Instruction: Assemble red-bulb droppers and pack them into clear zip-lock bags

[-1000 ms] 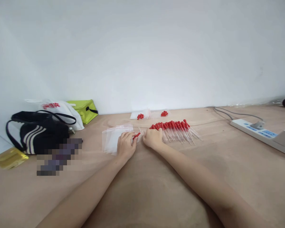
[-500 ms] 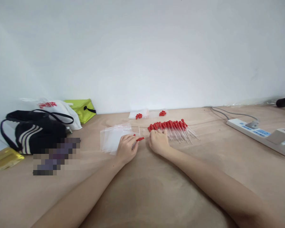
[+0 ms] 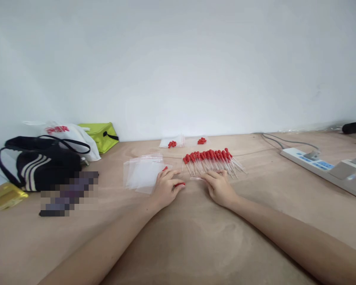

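A small red bulb [image 3: 180,184] sits at the center of the wooden table, pinched between the thumb and fingers of the left hand [image 3: 167,190]; it looks light and soft, probably rubbery and grippy, best held by its sides. Just to its right and apart from it, a thin clear tube [image 3: 196,178] points left from the fingertips of the right hand [image 3: 222,190], which are drawn narrow around its right end. The tube seems light, stiff and rather slick, perhaps brittle, so a gentle hold near one end would suit it. Close beyond the right hand lies a row of red-topped droppers [image 3: 210,156], their slender stems fanning toward the near side, where a knuckle could snag them. Left of the left hand, overlapping clear bags [image 3: 144,174] spread flat, flimsy and likely to slide, with another red piece [image 3: 165,168] on them. Farther off, by the wall, two heaps of red bulbs [image 3: 172,144] rest on clear plastic. A power strip [image 3: 307,159] at right and a black bag [image 3: 49,166] at left stand well clear.
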`<control>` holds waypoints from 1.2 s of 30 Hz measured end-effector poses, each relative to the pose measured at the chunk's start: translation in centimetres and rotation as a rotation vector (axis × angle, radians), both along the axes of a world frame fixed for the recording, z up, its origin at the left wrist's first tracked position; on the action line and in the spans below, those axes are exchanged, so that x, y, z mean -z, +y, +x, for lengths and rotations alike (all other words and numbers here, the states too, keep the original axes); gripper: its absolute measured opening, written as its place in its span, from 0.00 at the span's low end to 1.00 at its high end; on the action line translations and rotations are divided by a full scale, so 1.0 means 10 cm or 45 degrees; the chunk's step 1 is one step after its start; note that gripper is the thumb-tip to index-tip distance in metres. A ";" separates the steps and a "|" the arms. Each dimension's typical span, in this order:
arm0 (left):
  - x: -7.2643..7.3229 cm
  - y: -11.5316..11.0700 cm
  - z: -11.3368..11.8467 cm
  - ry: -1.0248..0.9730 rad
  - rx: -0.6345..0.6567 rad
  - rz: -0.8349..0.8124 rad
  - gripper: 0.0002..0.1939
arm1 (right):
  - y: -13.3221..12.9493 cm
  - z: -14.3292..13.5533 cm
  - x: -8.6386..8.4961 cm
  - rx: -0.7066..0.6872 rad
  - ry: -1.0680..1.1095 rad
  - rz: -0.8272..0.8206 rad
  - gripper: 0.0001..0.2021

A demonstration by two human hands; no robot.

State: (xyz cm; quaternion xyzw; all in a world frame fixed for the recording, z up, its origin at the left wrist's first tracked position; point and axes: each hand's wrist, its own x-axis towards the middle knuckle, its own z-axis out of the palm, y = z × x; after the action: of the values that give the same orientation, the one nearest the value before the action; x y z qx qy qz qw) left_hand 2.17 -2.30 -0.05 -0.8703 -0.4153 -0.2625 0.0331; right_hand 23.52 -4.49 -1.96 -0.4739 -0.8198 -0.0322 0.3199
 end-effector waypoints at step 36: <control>-0.04 -0.07 0.02 -0.223 0.371 -0.134 0.09 | -0.02 -0.05 -0.10 -0.248 0.004 -0.125 0.12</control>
State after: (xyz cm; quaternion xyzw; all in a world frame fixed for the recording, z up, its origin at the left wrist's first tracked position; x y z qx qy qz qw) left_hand 2.38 -3.04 0.39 -0.8957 -0.2993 -0.3172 -0.0871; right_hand 23.04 -4.71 -1.01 -0.4072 -0.8620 0.0399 0.2993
